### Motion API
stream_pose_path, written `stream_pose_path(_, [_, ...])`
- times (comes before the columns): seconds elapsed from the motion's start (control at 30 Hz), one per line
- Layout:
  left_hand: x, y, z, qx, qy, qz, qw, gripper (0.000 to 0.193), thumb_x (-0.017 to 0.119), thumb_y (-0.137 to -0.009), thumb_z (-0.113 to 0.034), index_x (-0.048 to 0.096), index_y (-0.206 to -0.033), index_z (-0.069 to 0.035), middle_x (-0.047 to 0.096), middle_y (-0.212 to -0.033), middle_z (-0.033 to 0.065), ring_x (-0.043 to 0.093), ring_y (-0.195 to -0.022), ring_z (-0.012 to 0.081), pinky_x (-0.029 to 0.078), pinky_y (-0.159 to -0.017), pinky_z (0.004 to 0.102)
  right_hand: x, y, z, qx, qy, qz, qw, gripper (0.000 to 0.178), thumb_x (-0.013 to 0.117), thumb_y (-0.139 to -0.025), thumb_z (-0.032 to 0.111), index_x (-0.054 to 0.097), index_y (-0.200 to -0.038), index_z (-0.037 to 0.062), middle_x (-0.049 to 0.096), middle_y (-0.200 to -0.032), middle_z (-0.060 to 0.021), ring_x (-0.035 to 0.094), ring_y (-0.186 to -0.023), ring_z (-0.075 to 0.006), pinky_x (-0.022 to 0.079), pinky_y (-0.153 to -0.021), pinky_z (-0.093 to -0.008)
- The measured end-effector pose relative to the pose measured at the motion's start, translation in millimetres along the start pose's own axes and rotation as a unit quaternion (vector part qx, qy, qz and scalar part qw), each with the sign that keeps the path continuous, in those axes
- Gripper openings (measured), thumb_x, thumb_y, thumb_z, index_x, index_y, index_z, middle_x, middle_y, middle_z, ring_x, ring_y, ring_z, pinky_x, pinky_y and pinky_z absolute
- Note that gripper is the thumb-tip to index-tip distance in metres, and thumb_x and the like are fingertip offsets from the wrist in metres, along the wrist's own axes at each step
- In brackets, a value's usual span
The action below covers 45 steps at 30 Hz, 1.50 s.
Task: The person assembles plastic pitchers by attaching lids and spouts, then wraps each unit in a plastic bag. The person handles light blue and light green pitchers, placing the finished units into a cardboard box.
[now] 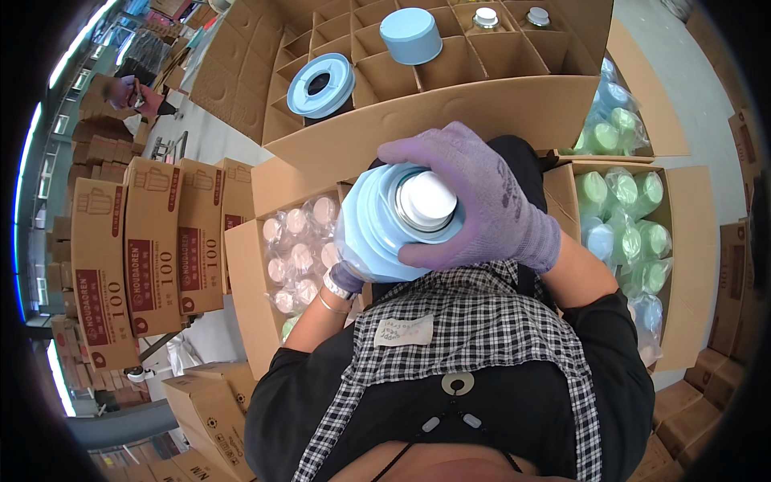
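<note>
A light blue vacuum flask (pixel 377 217) with a white stopper (pixel 427 199) is held in front of my apron, its top tilted toward me. My gloved right hand (pixel 498 201) is closed round its shoulder, with the thumb and fingers on either side of the stopper. My left hand (pixel 347 278), also gloved, is against the lower body of the flask; its fingers are mostly hidden behind it. Just beyond my hands, a light blue cup lid (pixel 410 37) and a light blue ring-shaped part (pixel 321 86) with a dark centre rest on the dividers of a carton (pixel 434 112).
White-stoppered flasks (pixel 486 19) stand in the carton's far cells. An open box (pixel 245 257) of wrapped pinkish round items is at left; another box (pixel 691 265) holds green and blue wrapped ones at right. Stacked cartons (pixel 148 249) stand farther left. A person (pixel 132 95) is in the background.
</note>
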<state>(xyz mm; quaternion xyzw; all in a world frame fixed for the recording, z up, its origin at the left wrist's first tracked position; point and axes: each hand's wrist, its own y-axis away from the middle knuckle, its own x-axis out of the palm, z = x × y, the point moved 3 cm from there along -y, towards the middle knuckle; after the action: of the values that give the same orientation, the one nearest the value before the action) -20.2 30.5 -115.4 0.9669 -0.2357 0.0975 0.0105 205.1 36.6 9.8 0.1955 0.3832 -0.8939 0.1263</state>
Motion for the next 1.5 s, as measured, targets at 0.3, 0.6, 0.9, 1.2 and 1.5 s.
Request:
stream_pose_path(0.3, [-101.7, 24.6, 58.6, 0.088, -0.389, -0.052, 0.915, 0.078, 0.071, -0.098, -0.024, 0.028, -0.161, -0.006, 0.050, -0.154, 0.0154, 0.053, -0.137, 0.0275, 0.042, -0.116, 0.0415, 30.6, 21.6, -29.2, 0.046, -0.076, -0.134, 0.987, 0.077, 0.089, -0.063, 0.035, 0.060, -0.130, 0.0088, 0.065, -0.119, -0.0089, 0.060, -0.104, -0.0309, 0.050, -0.094, -0.0427])
stream_pose_path(0.6, [-120.9, 62.1, 62.3, -0.042, 0.291, -0.092, 0.951, 0.064, 0.044, -0.108, -0.051, 0.034, -0.159, -0.012, 0.051, -0.154, 0.0111, 0.059, -0.132, 0.0299, 0.057, -0.100, 0.0448, 52.1, -77.8, -68.7, -0.082, -0.079, 0.091, 0.989, 0.083, 0.091, -0.068, 0.037, 0.058, -0.137, 0.0035, 0.063, -0.130, -0.0180, 0.058, -0.127, -0.0368, 0.043, -0.113, -0.0463])
stream_pose_path(0.9, [-137.4, 78.1, 58.9, 0.040, 0.326, -0.219, 0.919, 0.062, 0.048, -0.107, -0.051, 0.040, -0.156, -0.015, 0.048, -0.157, 0.0071, 0.053, -0.136, 0.0271, 0.051, -0.105, 0.0425, -10.9, -119.6, -267.9, 0.234, 0.050, -0.226, 0.944, 0.113, 0.099, -0.059, 0.048, 0.043, -0.140, -0.0068, 0.060, -0.129, -0.0214, 0.065, -0.116, -0.0299, 0.058, -0.096, -0.0396])
stream_pose_path(1.2, [-168.5, 114.0, 81.1, 0.076, 0.346, -0.174, 0.919, 0.058, 0.045, -0.111, -0.039, 0.033, -0.160, -0.009, 0.040, -0.162, 0.0110, 0.043, -0.146, 0.0299, 0.039, -0.119, 0.0536, -65.8, 49.4, -95.5, 0.290, 0.462, 0.373, 0.751, 0.099, 0.093, -0.060, 0.049, 0.053, -0.144, 0.0161, 0.059, -0.122, -0.0174, 0.066, -0.112, -0.0350, 0.054, -0.096, -0.0456])
stream_pose_path(1.5, [-152.5, 96.1, 89.2, 0.064, 0.313, -0.140, 0.937, 0.049, 0.043, -0.112, -0.028, 0.037, -0.158, -0.011, 0.045, -0.157, 0.0096, 0.050, -0.136, 0.0239, 0.049, -0.107, 0.0418, 10.7, 176.0, -74.4, 0.276, 0.149, -0.090, 0.945, 0.040, 0.089, -0.072, 0.017, 0.063, -0.099, 0.0055, 0.064, -0.120, -0.0175, 0.064, -0.108, -0.0309, 0.052, -0.095, -0.0399])
